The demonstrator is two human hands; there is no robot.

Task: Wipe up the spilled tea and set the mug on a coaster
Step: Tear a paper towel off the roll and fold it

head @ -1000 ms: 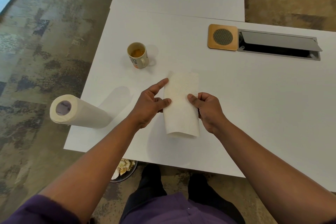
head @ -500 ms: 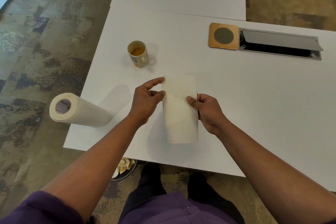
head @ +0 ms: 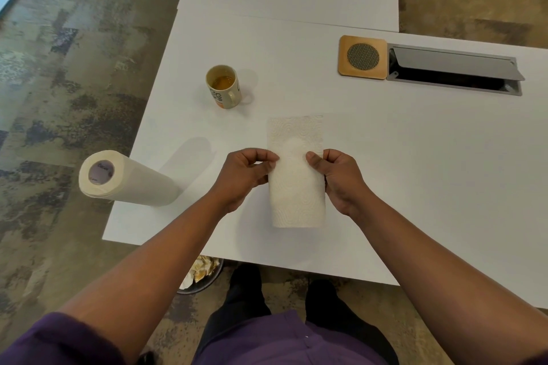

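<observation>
- You hold a folded white embossed paper towel [head: 296, 175] in the lower middle of the frame, its long axis running from the near table edge up toward the top of the picture.
- Your left hand [head: 246, 175] pinches the towel's left edge between thumb and fingers; your right hand [head: 341, 178] pinches the right edge the same way. Both grips are closed on the sheet, one on each side, at about its middle.
- The cream ceramic mug with printed lettering [head: 224, 86] stands upright on the white table [head: 415, 157], up and to the left of the towel and well apart from it. It has amber tea inside, and its handle points toward the right of the frame.
- Your left hand is the nearer one to the mug, so reaching it looks easier from that side.
- The square wooden coaster with a round mesh centre [head: 363, 57] lies in the upper right, just beside a grey recessed cable hatch [head: 453, 69], and far from the mug. Your right hand is nearer to it.
- No tea puddle is plain on the white surface; if one lies near the mug, it is too pale to tell.
- A white paper towel roll [head: 124, 178] stands at the left table edge.
</observation>
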